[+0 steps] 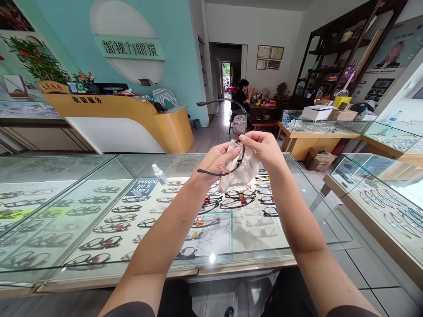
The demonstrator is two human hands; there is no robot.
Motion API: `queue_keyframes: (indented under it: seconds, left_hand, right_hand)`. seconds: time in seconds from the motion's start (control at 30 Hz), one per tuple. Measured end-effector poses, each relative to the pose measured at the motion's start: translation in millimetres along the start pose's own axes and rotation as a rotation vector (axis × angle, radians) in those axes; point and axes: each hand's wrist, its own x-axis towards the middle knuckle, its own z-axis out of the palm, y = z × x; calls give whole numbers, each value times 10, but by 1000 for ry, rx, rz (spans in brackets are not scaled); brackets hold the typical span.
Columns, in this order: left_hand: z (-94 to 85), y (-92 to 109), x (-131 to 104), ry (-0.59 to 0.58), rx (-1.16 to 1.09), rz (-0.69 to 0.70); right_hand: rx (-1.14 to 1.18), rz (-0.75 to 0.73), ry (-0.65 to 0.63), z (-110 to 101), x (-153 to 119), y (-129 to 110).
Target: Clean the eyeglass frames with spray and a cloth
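Above the glass display case, my left hand (220,159) is closed on a pale cloth (240,172) wrapped round the lower lens of a pair of black-framed glasses (245,115). My right hand (262,145) pinches the frame near its bridge, its fingers partly over the cloth. The glasses are turned on their side, with both temple arms unfolded and pointing left. A red and white tag hangs on the lower arm, by my left wrist. The upper lens is uncovered; the cloth hides the lower one.
Rows of glasses lie inside the glass display case (185,267) below my hands. A small spray bottle (159,174) stands on its top, left of my hands. More display cases are at the right. A person (243,96) sits at a far table.
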Motion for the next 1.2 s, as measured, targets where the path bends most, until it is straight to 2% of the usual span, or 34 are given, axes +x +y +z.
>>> queue_keyframes:
  seconds: [0.2, 0.37, 0.67, 0.8, 0.93, 1.03, 1.2]
  left_hand:
    - [-77, 49, 25, 11, -25, -73]
    - [-120, -16, 27, -16, -52, -78]
    - [-35, -157, 57, 195, -56, 87]
    - [-38, -135, 43, 166, -40, 93]
    - [-24, -44, -39, 40, 34, 65]
    - [2, -9, -89, -28, 92, 93]
    - [-15, -99, -28, 96, 275, 222]
  right_hand:
    - [-46, -89, 56, -2, 51, -5]
    - [38, -54, 81, 125, 36, 74]
    - [73, -32, 46, 255, 21, 145]
    - [65, -31, 46, 239, -9, 137]
    - [70, -30, 55, 171, -27, 141]
    - [93, -34, 58, 139, -34, 142]
    - [107, 4, 39, 184, -49, 130]
